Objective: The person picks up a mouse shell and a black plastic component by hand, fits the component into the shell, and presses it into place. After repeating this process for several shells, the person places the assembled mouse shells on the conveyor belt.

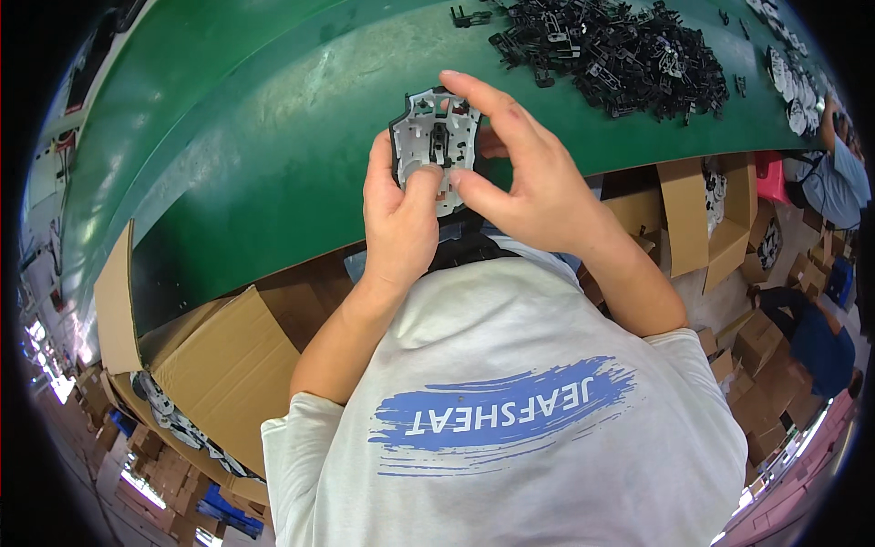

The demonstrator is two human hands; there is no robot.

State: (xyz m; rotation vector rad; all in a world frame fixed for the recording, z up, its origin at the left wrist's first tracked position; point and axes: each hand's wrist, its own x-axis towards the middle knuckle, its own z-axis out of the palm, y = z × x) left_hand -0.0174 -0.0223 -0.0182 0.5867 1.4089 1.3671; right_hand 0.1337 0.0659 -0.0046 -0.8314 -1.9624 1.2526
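Just above the near edge of the green table, I hold a hollow plastic shell (415, 141) with its inner side turned up. It is pale grey inside with a dark rim, and a narrow black plastic part (439, 139) lies along its middle. My left hand (401, 223) is closed on the shell's left side, thumb pressed inside near the lower end. My right hand (538, 187) grips the other side, with the index fingertip at the far edge and the thumb by the lower right. Its other fingers are partly hidden behind the shell.
A heap of small black plastic parts (615, 59) covers the far right of the green table (273, 118). Pale shells (796, 91) lie beyond it. Open cardboard boxes (223, 365) with parts stand at left and right (688, 219). Two people (820, 342) are at the right.
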